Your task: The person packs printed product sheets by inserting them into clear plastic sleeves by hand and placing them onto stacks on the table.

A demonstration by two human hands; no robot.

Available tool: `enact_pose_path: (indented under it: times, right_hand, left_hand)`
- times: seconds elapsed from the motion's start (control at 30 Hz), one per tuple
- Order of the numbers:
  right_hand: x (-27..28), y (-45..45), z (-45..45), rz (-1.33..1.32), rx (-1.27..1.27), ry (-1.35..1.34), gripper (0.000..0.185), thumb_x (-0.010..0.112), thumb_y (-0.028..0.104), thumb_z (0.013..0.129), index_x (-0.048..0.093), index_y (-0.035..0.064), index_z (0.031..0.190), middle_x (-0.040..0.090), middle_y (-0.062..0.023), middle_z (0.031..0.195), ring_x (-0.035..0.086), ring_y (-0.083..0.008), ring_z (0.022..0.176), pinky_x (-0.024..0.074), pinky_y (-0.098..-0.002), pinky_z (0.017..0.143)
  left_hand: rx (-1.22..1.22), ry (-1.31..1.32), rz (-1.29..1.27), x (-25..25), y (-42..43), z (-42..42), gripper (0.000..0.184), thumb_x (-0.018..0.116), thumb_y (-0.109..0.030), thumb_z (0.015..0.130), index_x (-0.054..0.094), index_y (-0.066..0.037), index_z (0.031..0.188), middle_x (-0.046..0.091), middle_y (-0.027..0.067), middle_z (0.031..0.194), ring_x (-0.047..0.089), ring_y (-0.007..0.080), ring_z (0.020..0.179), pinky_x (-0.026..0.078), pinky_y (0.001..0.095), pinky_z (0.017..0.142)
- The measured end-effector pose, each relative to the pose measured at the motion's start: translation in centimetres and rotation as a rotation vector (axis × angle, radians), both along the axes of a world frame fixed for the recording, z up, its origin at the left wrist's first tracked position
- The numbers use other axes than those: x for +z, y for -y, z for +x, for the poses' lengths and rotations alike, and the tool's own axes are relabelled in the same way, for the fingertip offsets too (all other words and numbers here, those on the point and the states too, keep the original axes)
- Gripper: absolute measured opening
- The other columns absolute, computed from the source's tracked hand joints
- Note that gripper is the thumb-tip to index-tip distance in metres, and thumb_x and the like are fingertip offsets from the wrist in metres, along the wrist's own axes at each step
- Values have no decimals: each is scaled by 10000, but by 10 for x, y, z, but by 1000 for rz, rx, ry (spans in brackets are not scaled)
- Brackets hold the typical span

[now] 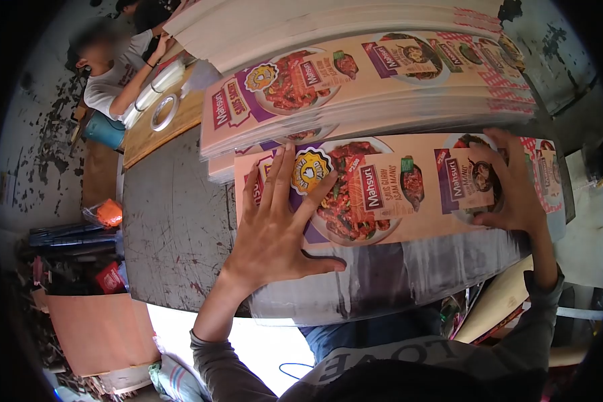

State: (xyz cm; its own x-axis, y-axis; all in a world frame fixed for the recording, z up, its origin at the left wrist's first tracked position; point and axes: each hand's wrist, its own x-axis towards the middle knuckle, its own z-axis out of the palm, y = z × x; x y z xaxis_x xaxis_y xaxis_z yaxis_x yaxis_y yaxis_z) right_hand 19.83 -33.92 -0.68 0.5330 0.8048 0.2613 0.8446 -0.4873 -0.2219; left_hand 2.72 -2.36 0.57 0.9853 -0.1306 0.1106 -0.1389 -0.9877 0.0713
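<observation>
A long printed sheet with food pictures [415,221] lies across the near part of the grey table. My left hand [275,221] rests on its left end with fingers spread, the thumb over the near edge. At the sheet's right part, my right hand [516,187] is curved with fingers and thumb apart, its fingertips touching the print. Under and in front of the sheet is glossy clear plastic [382,278]. Just behind stands a thick stack of similar printed sheets [355,80].
Pale sheets [275,30] are piled at the back. A person [114,74] sits at the far left by a wooden board [174,141] with a tape roll [165,112]. Left of the table are a teal bucket [104,130] and an orange bag [109,213].
</observation>
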Motion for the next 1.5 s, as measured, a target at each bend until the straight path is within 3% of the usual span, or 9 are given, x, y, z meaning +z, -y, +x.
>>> enact_pose_path:
  times: [0.07,0.13,0.37,0.67,0.77,0.87,1.03,1.23,1.5]
  right_hand:
    - [2,-2,3,29,8,1,1000,762,535,434,393,88,1249,322,-182,1234,328,-366,1136,294,-451,926]
    - [4,-3,4,56,21,5,995,763,524,435,396,64,1237,342,-180,1210,341,-359,1125,302,-445,917]
    - [7,-5,4,64,30,21,1042,757,551,429,383,31,1250,383,-184,1158,392,-356,1071,315,-433,903]
    - [8,-6,4,76,47,-22,982,772,525,419,447,33,1204,398,-170,1130,430,-332,1025,368,-404,847]
    - [7,-6,2,60,27,-30,945,786,488,419,459,53,1191,400,-163,1125,432,-331,1024,370,-404,842]
    - [5,-5,2,54,18,-29,922,789,473,418,468,67,1181,402,-160,1125,432,-331,1025,369,-404,843]
    - [5,-3,1,34,15,-25,901,782,472,422,478,75,1172,407,-156,1121,432,-333,1025,359,-402,857]
    - [0,0,10,33,86,2,805,762,438,479,491,76,1145,415,-146,1095,425,-328,1018,348,-399,855]
    - [-7,-15,26,108,-15,8,583,727,291,594,507,64,1083,439,-118,1075,437,-308,1010,350,-390,846]
  left_hand:
    - [4,2,-2,-1,0,0,996,654,-691,470,365,-235,1307,191,291,1364,224,385,1280,191,546,990]
    - [12,-8,-20,-2,0,0,1077,736,-646,370,378,-238,1301,161,257,1390,199,385,1289,147,541,1013]
    - [11,10,-33,0,0,2,1050,728,-651,373,405,-235,1281,197,261,1368,224,385,1276,172,545,1005]
    - [-22,124,-63,-1,3,2,1011,738,-634,377,455,-216,1253,325,256,1217,346,420,1108,236,535,942]
    - [-17,99,-78,0,4,1,1027,749,-623,372,444,-206,1259,358,223,1132,354,384,1074,261,516,904]
    - [2,111,-67,1,3,2,1017,694,-663,446,429,-110,1258,374,194,1023,369,345,980,270,457,839]
    - [25,142,-159,-9,-1,1,965,720,-638,433,494,3,1117,385,171,952,376,305,909,289,414,761]
    - [-1,210,-118,-17,-4,-3,824,717,-611,484,529,-12,1018,455,137,861,451,263,815,311,374,710]
    - [0,188,-131,-1,-22,-5,848,730,-484,572,443,13,1196,489,189,1043,491,336,976,356,423,862]
